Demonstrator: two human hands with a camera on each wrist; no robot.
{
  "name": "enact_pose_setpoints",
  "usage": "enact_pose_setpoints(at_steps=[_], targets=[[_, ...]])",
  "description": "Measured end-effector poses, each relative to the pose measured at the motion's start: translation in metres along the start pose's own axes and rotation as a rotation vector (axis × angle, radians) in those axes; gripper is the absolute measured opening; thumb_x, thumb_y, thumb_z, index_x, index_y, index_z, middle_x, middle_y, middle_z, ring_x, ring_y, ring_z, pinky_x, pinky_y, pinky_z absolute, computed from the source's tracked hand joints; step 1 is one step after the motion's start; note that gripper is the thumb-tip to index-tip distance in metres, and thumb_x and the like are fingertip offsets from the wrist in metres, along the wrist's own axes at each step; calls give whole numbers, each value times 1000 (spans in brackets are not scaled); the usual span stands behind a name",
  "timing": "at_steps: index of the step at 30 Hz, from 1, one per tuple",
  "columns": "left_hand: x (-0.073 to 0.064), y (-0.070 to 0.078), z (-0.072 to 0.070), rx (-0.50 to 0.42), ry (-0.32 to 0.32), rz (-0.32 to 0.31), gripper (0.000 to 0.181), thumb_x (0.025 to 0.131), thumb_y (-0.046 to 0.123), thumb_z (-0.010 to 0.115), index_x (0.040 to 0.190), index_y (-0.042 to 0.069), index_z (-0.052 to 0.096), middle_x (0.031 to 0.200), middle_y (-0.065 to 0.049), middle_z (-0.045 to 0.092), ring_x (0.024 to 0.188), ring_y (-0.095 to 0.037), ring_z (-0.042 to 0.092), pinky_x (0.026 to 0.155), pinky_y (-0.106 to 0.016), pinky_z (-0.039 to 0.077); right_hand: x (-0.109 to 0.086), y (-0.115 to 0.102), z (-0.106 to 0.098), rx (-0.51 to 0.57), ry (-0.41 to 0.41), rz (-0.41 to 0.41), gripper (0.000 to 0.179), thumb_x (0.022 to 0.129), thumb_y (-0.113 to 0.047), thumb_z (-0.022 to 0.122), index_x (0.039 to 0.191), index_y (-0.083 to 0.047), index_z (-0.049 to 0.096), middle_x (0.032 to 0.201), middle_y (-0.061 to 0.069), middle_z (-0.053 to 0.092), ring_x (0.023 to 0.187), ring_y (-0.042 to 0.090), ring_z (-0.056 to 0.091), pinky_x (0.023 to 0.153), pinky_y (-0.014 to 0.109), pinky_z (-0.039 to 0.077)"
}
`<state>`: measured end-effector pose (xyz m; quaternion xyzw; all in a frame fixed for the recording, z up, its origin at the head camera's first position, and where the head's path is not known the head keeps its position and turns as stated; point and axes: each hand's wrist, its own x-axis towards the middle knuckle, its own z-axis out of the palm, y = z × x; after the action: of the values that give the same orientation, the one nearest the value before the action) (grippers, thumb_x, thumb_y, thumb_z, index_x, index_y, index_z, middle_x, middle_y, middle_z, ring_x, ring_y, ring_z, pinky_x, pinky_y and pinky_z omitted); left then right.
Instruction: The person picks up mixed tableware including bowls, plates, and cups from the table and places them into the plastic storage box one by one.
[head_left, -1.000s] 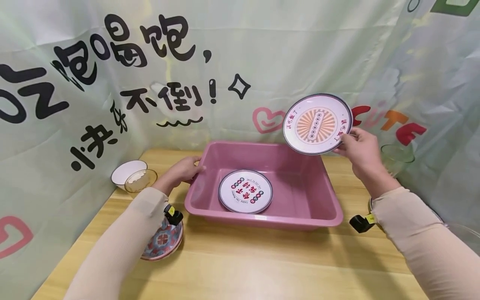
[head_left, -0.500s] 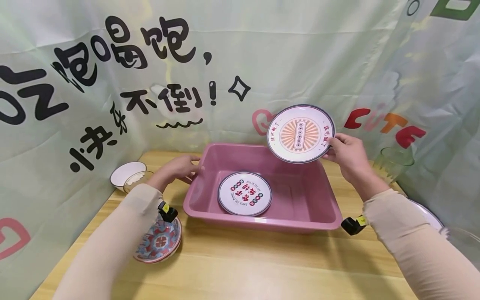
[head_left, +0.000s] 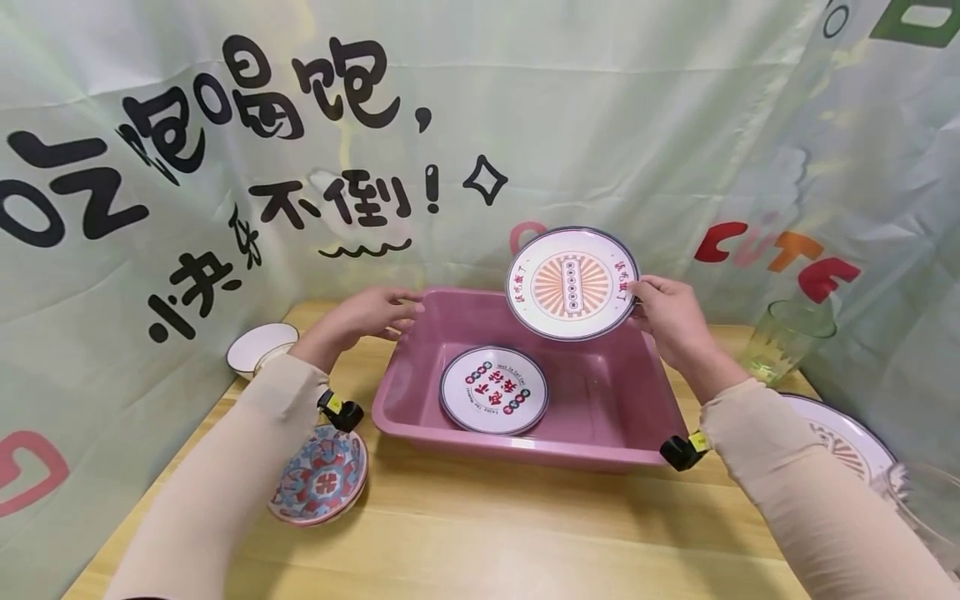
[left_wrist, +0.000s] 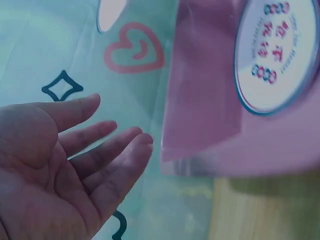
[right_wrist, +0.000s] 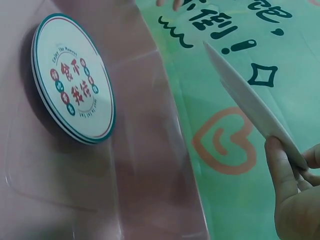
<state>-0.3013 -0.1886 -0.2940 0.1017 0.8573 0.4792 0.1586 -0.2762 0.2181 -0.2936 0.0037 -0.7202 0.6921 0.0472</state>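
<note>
One sunburst plate point(head_left: 572, 283), head view, I see clamped in R hand point(head_left: 667, 321), tilted above back edge of pink tub point(head_left: 480, 441); lettered plate point(head_left: 493, 390) lies inside nr front-left corner. L wrist view: L hand point(left_wrist: 65, 160) w/ fingers apart, nr tub's edge. R wrist view: R hand pinches sunburst plate's rim, edge-on.

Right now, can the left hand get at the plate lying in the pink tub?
Probably yes: the left hand is empty by the left end of the tub, and nothing lies on the plate inside. The other plate, held up by the right hand, seems clear of that path.
</note>
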Motion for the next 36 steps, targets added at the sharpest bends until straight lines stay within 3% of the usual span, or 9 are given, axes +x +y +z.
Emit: enact_pose_setpoints(at_steps=[10,15,19,23,29,36], targets=[[22,10,14,-105,-15,61,45,101,25,55,141,5,50,133,-19,56,120,-36,54,99,-46,47,13,16,17,-79,-31,52,41,104,-20,45,132,9,51,99,9,53,75,8,55,64,17,53],[33,15,24,-208,7,70,45,101,25,55,138,0,50,129,-23,58,116,-41,57,96,-47,49,19,22,22,-24,-52,93,42,104,-17,45,136,10,47,94,5,55,70,7,54,60,17,51],[45,15,33,-275,5,58,48,101,25,55,139,-4,49,129,-25,58,116,-40,58,97,-49,48,24,26,28,19,-69,129,43,104,-14,46,139,10,43,89,2,57,66,7,54,59,18,50],[57,15,40,-320,21,42,49,100,30,57,137,-2,51,126,-20,61,112,-36,61,96,-46,50,30,30,33,33,-90,153,42,103,-13,47,139,9,43,86,1,57,64,7,53,58,19,50],[71,14,48,-422,87,-9,44,100,29,58,132,-1,55,123,-17,62,103,-29,65,92,-41,53,40,37,39,9,-117,176,40,103,-12,46,137,9,45,83,2,57,64,8,54,58,18,51],[84,3,58,-440,138,-55,38,100,30,57,125,2,61,104,-14,66,94,-23,67,86,-36,56,47,45,42,-72,-154,196,41,104,-15,46,138,8,47,88,5,59,65,7,57,65,21,54]])
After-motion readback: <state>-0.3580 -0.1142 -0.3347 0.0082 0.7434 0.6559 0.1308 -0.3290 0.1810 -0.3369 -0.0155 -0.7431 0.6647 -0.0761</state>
